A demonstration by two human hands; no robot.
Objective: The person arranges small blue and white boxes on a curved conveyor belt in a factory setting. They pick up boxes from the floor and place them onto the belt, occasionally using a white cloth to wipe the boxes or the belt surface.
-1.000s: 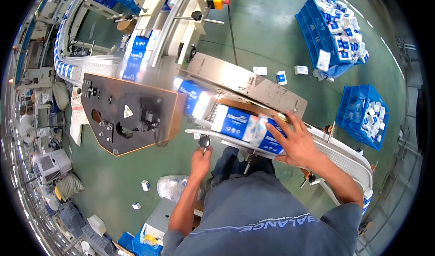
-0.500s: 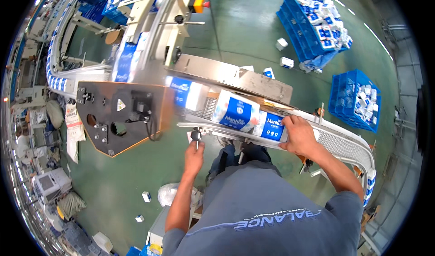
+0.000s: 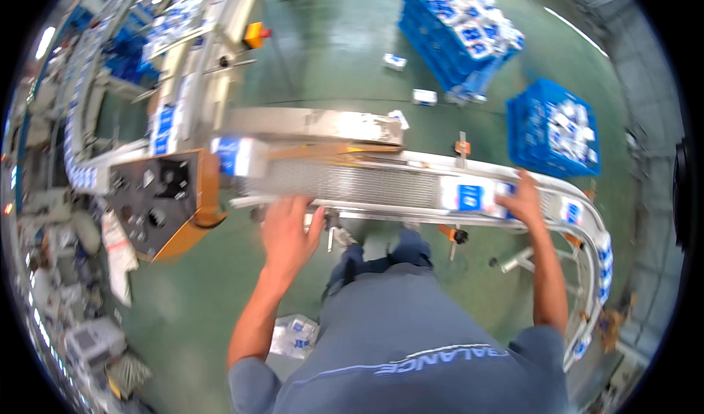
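Note:
Blurred by motion, my left hand (image 3: 287,231) hovers at the near rail of the conveyor (image 3: 352,183), thumb apart from the fingers and nothing in it. My right hand (image 3: 524,201) reaches over the belt further right, its thumb and fingers around the end of a small blue-and-white pack (image 3: 505,198). Against that one, on its left, lies another blue-and-white pack (image 3: 467,197). A third pack (image 3: 570,210) sits beyond my right hand where the belt curves. At the belt's left end a blurred pack (image 3: 233,156) stands beside the dark machine housing (image 3: 161,201).
Past the belt stand a large blue crate (image 3: 433,55) heaped with packs and a smaller blue crate (image 3: 524,132). Loose packs (image 3: 424,97) lie on the green floor. A metal guard plate (image 3: 315,124) runs along the belt's far side. Clamp knobs (image 3: 460,236) stick out below the near rail.
My left hand has let go of the black-knobbed clamp handle and moved to the rail. My right hand has shifted right along the belt. The two packs in front of me have moved right.

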